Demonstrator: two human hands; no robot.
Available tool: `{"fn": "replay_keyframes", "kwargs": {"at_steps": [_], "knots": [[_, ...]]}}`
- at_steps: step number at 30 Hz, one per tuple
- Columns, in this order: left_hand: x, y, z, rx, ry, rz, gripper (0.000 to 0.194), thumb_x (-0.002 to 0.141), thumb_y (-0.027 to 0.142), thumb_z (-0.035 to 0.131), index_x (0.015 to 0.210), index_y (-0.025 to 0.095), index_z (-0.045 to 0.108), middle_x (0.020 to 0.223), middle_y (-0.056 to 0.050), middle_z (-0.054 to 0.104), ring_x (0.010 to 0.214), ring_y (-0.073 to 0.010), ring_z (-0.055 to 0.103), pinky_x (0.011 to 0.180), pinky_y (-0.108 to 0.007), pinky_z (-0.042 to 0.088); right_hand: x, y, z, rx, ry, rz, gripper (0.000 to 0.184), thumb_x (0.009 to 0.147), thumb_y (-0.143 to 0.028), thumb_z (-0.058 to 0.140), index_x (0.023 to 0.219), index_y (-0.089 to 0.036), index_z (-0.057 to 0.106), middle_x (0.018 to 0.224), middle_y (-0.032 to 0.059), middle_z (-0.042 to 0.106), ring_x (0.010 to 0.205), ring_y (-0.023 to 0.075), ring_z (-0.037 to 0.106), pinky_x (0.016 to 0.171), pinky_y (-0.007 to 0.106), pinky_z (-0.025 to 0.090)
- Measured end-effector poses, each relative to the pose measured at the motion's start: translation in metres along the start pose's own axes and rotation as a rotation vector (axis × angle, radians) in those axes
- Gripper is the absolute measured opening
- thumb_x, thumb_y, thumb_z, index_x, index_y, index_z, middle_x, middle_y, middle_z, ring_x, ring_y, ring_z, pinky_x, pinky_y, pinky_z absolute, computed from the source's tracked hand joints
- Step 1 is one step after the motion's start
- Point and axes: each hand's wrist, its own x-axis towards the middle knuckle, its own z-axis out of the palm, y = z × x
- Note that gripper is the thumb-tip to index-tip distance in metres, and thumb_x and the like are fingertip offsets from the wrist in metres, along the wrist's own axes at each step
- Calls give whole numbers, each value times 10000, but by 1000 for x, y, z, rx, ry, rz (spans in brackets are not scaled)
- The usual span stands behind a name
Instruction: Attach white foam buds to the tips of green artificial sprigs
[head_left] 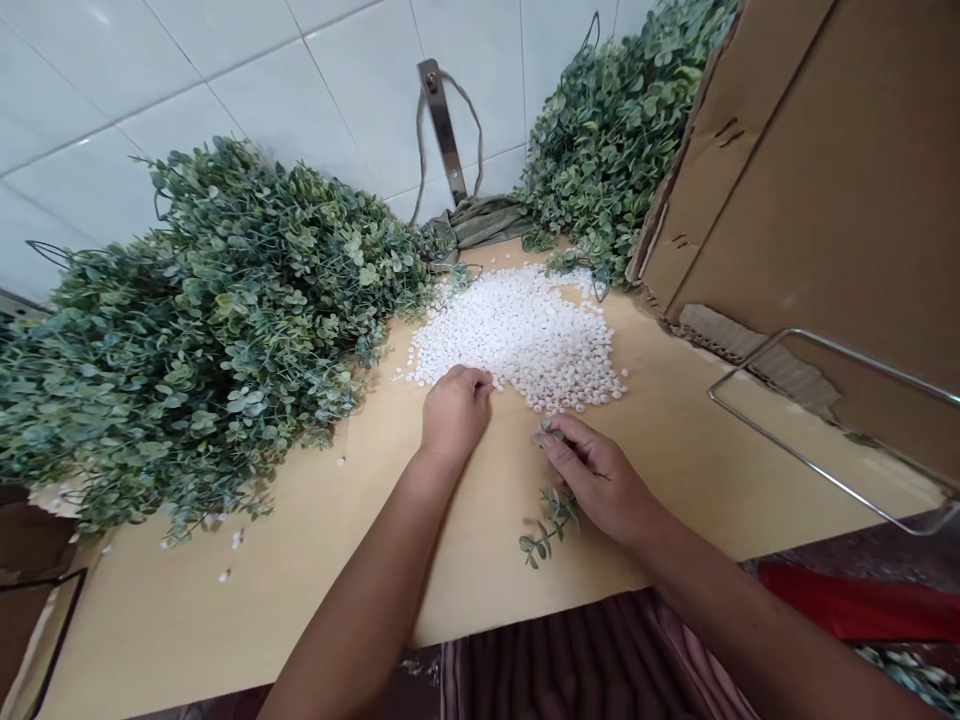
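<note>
My left hand [454, 410] rests at the near edge of a heap of small white beads [517, 335] on the pale wooden table [675, 470], its fingers curled down into the beads. What they pinch is hidden. My right hand [592, 475] is closed on a short artificial green leaf sprig [551, 520]. The sprig's top shows at my fingertips and its leafy end lies on the table below my palm. The two hands are about a hand's width apart.
A big pile of artificial green foliage [202, 330] fills the table's left side, and another pile [615, 130] sits at the back right. A cardboard box [817, 190] and a metal wire frame [825, 420] stand on the right. Stray beads dot the left.
</note>
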Motion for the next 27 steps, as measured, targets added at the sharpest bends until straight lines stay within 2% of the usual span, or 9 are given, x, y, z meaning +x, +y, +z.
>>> {"fn": "replay_keyframes", "kwargs": {"at_steps": [4,6,11,16,22,27], "knots": [[-22,11,-11,-652,-112,-228,40,683,188,608,702,167,637,595,12,596,536,-103,503,538,-221,384,-1,-1,-1,-15,33,-2,242,861,-313,420,650,-201,456,556,-44,374,526,112,387,508,219,348],[-39,18,-15,-924,-180,-324,78,629,192,665,696,156,650,563,23,592,501,-75,482,517,-197,368,-2,0,-1,-38,32,5,252,858,-326,428,647,-197,480,581,-24,435,576,128,437,533,225,365],[-75,27,-11,-1333,-235,-569,200,568,235,757,738,144,706,594,12,628,516,-50,507,541,-179,394,-2,-1,-1,-67,-18,-29,242,860,-285,421,661,-185,516,584,-13,481,584,129,459,547,228,376],[-81,24,-5,-1413,-161,-649,274,492,239,819,731,147,724,593,-4,672,535,-63,563,549,-173,425,-3,-3,0,-92,-60,-76,252,849,-230,412,608,-183,467,536,-38,382,529,109,402,504,221,332],[-80,20,-3,-1339,-158,-584,257,527,243,808,765,174,738,706,-45,732,611,-103,634,596,-197,465,-4,-2,2,-111,-91,-147,232,837,-182,406,613,-178,465,604,-15,447,593,117,449,567,228,365],[-82,20,-2,-1281,-155,-537,195,537,235,800,712,173,739,650,-30,717,581,-101,610,576,-206,467,-3,-3,3,-141,-91,-135,237,804,-172,418,568,-187,409,558,-35,378,542,107,397,519,224,327]]}}
